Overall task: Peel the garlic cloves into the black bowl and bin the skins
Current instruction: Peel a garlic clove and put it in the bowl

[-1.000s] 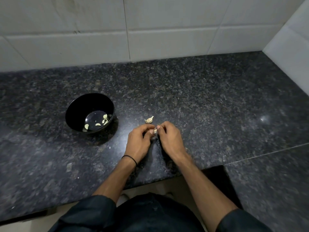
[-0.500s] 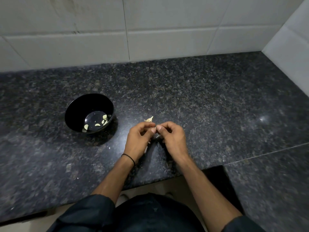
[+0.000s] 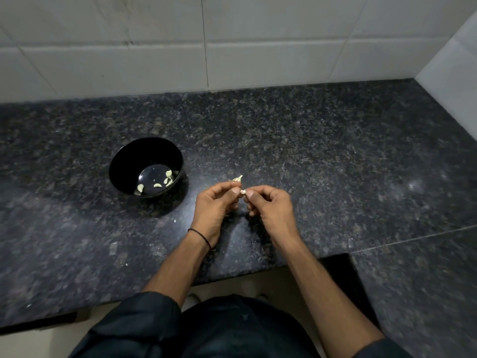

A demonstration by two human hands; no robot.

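My left hand (image 3: 216, 202) and right hand (image 3: 271, 205) are lifting slightly, fingers (image 3: 235, 190) pinching a clove (image 3: 243, 192); peeled cloves (image 3: 157, 185) are lying in the black bowl (image 3: 121, 156), another clove (image 3: 237, 178) waiting.

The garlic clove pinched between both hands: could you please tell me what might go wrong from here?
The garlic clove is tiny and pinched only by fingertips of the left hand and right hand; it may slip onto the countertop.
The black bowl sits off to the left, so a tossed clove could miss it.
No bin is in view; skin bits may scatter on the speckled stone unnoticed.
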